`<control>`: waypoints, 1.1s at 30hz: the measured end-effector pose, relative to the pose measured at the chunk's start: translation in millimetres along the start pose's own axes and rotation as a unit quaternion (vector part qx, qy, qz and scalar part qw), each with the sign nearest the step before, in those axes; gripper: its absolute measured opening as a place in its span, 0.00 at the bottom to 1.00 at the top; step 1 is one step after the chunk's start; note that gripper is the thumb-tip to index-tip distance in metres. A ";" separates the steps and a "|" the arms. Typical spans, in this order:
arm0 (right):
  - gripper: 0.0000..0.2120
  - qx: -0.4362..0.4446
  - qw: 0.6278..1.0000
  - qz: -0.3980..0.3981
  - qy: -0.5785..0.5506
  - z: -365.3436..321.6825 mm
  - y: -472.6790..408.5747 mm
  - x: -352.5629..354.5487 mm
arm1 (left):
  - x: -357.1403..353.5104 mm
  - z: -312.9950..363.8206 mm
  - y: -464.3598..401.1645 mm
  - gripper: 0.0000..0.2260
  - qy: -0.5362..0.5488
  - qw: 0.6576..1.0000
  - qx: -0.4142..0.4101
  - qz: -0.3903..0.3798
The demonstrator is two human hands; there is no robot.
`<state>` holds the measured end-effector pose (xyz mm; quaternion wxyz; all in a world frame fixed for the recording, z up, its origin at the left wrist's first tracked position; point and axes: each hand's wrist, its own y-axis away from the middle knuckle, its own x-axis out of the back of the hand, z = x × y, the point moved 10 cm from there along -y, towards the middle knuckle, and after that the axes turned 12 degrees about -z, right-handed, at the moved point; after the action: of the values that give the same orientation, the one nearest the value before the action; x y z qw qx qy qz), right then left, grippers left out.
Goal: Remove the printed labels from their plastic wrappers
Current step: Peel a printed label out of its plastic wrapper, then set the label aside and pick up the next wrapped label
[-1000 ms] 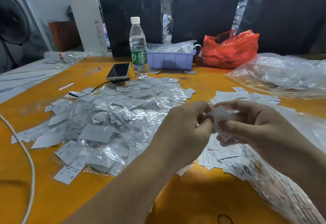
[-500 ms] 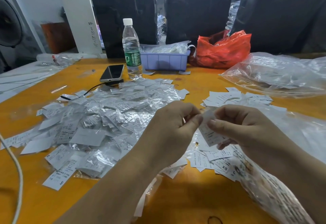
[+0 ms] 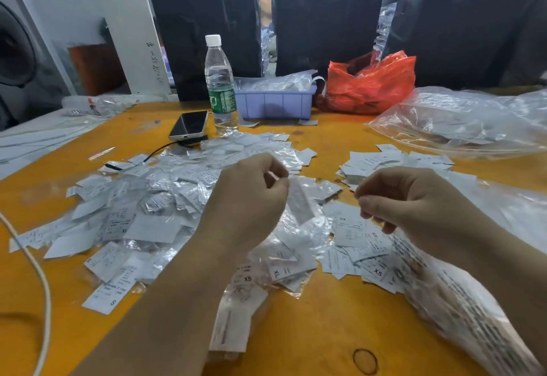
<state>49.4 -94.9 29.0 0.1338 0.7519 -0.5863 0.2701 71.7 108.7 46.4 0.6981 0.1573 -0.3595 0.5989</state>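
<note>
My left hand (image 3: pixel 251 198) pinches a small whitish label piece (image 3: pixel 300 202) that hangs from its fingertips over the table; blur hides whether plastic is still on it. My right hand (image 3: pixel 414 207) hovers a hand's width to the right, fingers curled, thumb against forefinger, with nothing visible between them. A wide heap of labels in shiny plastic wrappers (image 3: pixel 142 198) spreads to the left. Bare printed labels lie in a stack (image 3: pixel 381 161) beyond my right hand and in a scatter (image 3: pixel 352 239) below it.
On the orange table (image 3: pixel 319 331) stand a water bottle (image 3: pixel 220 85), a phone (image 3: pixel 189 124), a purple bin (image 3: pixel 275 104) and a red bag (image 3: pixel 370 85) at the back. Clear bags lie at the right (image 3: pixel 461 121) and under my right forearm (image 3: pixel 467 310). A white cable (image 3: pixel 43 287) runs at the left.
Both hands held one label together before. They have pulled apart: the piece stays with my left hand, and my right hand has moved off to the right.
</note>
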 end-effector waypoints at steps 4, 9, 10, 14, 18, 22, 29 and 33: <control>0.05 -0.018 0.995 -0.008 0.099 1.8 1.2 -7.2 | 16.0 -23.1 -2.8 0.06 -0.099 0.989 0.097 0.044; 0.10 -0.061 0.980 -0.062 0.181 10.5 1.1 -18.0 | 26.7 -32.8 -4.0 0.11 -0.168 0.973 0.139 0.074; 0.14 -0.075 0.972 -0.087 0.206 14.1 0.1 -22.7 | 25.8 -31.4 -3.9 0.13 -0.183 0.971 0.134 0.077; 0.24 -0.108 0.941 -0.157 0.279 21.8 -0.4 -36.6 | 6.2 -15.2 -3.5 0.15 -0.216 0.973 0.072 0.046; 0.14 -0.082 0.949 -0.129 0.276 16.8 -0.7 -32.8 | -30.7 12.4 0.0 0.11 -0.181 0.981 -0.042 -0.054; 0.02 -0.055 0.957 -0.100 0.267 11.6 -2.8 -29.4 | -55.9 27.0 6.3 0.09 -0.193 0.967 -0.102 -0.129; 0.07 0.052 0.990 -0.017 0.129 -11.7 -0.3 -14.3 | -69.6 27.0 8.1 0.15 -0.150 0.964 -0.117 -0.185; 0.01 0.088 0.994 -0.018 0.058 -17.5 1.4 -12.6 | -70.1 27.3 6.7 0.08 -0.065 0.974 -0.111 -0.189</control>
<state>41.6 -75.9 36.1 0.1062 0.7542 -0.5378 0.3615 55.1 41.8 15.5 0.7869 0.1821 -0.4320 0.4013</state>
